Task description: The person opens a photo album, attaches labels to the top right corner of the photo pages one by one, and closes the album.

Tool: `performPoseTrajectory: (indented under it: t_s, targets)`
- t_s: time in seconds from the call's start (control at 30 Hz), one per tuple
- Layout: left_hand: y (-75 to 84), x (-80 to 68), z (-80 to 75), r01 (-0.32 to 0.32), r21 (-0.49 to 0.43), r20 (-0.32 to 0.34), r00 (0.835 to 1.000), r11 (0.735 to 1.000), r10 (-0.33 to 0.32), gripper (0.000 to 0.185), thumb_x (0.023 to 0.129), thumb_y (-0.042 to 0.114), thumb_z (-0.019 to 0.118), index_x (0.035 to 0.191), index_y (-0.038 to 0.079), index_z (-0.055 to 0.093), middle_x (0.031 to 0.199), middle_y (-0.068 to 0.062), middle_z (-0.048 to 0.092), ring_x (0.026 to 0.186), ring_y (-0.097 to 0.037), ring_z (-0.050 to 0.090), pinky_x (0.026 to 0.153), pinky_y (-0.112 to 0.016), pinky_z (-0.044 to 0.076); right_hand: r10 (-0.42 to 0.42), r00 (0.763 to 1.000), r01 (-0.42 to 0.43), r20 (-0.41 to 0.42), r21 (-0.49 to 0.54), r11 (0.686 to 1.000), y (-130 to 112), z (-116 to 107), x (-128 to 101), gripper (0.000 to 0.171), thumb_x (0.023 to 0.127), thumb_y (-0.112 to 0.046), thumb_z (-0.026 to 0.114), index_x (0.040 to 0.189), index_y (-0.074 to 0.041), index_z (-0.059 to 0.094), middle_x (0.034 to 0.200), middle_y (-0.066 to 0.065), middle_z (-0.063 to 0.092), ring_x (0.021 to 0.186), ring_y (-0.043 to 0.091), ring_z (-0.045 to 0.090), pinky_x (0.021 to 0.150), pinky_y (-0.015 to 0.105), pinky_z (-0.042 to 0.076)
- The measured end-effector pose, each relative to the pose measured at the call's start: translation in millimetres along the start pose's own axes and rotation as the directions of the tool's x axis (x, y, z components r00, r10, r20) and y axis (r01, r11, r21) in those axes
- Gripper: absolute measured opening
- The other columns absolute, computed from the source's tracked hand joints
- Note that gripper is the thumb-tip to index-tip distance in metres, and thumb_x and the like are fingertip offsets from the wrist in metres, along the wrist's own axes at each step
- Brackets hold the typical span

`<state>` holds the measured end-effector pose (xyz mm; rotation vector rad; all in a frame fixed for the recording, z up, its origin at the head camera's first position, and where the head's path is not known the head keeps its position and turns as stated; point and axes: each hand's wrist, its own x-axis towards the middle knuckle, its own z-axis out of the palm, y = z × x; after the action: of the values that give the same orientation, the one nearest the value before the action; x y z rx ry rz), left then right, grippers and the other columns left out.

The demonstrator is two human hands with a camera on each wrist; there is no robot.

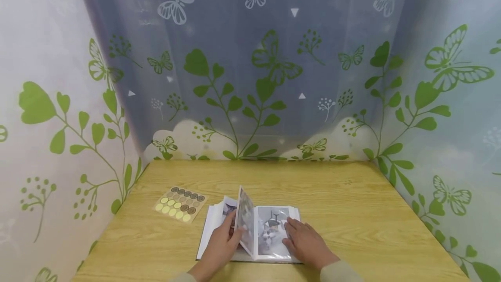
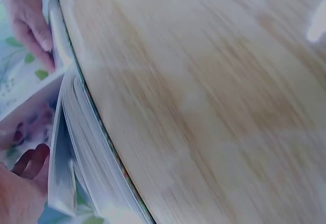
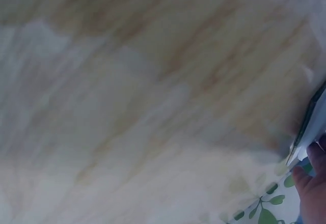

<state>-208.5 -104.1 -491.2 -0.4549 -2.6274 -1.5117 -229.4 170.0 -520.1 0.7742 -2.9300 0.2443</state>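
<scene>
Yellow wood-grain surface point(image 1: 360, 216), open white-paged photo album point(image 1: 270, 245) on it at lower centre of the frame, left grip point(image 1: 219, 246) pinching the raised glossy photo leaf point(image 1: 245, 217), right grip point(image 1: 307, 240) resting straight-fingered opposite, so I'd go light on that pinch to avoid creases.

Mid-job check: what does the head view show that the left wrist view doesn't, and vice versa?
Only the head view: the sheet of round stickers lying left of the album, and the grey picture on its right-hand page.

Only the left wrist view: a close, edge-on look at the page stack, and a bright patch at the right border.

Both: the left hand at the raised page, the right hand, and the wooden table.
</scene>
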Motion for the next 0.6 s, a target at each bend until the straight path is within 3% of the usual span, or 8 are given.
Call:
performPoseTrajectory:
  t_s: [0.13,0.3,0.43,0.6]
  targets:
    - [-5.0,-4.6,-11.5,0.015,-0.004,-0.026,1.000,1.000,-0.015,0.058,0.097,0.016,0.060,0.145,-0.008,0.038,0.107,-0.012,0.067,0.086,-0.015,0.065,0.068,-0.023,0.055,0.000,1.000,0.000,0.005,0.044,0.999,0,-3,0,0.049,0.099,-0.028,0.058,0.132,0.008,0.057,0.141,0.023,0.052,0.130,0.038,0.049,0.108,0.051,0.039]
    - [-13.1,-9.9,-20.9,0.013,0.049,-0.062,0.998,0.999,-0.010,0.062,0.090,0.008,0.066,0.143,-0.011,0.040,0.096,-0.009,0.067,0.074,-0.008,0.059,0.062,-0.023,0.052,0.016,1.000,-0.018,0.022,0.106,0.994,1,-3,1,0.051,0.099,-0.027,0.058,0.133,0.010,0.055,0.142,0.024,0.050,0.132,0.039,0.047,0.109,0.050,0.038]
    - [-20.5,-12.9,-25.7,0.032,0.078,-0.071,0.997,0.996,-0.027,0.064,0.088,0.006,0.068,0.141,-0.014,0.039,0.092,-0.006,0.066,0.073,-0.007,0.056,0.062,-0.024,0.050,0.015,0.999,-0.018,0.029,0.118,0.993,2,-2,1,0.051,0.099,-0.028,0.058,0.133,0.010,0.054,0.143,0.025,0.049,0.132,0.039,0.046,0.109,0.051,0.038]
    - [-26.2,-14.2,-28.6,0.098,0.089,-0.063,0.994,0.991,-0.093,0.067,0.085,0.007,0.072,0.139,-0.015,0.041,0.088,-0.002,0.061,0.074,-0.010,0.054,0.063,-0.023,0.048,0.009,1.000,-0.010,0.006,0.142,0.990,4,-3,-2,0.051,0.099,-0.026,0.058,0.132,0.012,0.055,0.142,0.027,0.049,0.132,0.041,0.046,0.109,0.052,0.037]
